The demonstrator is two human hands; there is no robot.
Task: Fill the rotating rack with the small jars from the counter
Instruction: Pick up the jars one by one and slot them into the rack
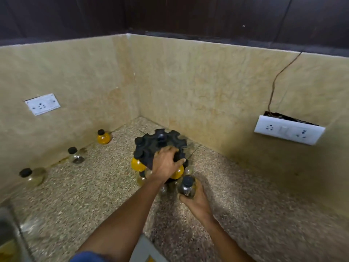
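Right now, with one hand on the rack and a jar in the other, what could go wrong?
1. The left hand presses on the black plastic rotating rack; if it spins, the yellow-filled jars hung there could knock loose.
2. The small clear glass jar with a black cap in the right hand is held low beside crowded jars, so it might clink against them.

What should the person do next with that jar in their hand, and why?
Probably slide the dark jar in the right hand into a free slot of the rack, since the left hand grips the rack's top and the jar hovers beside it.
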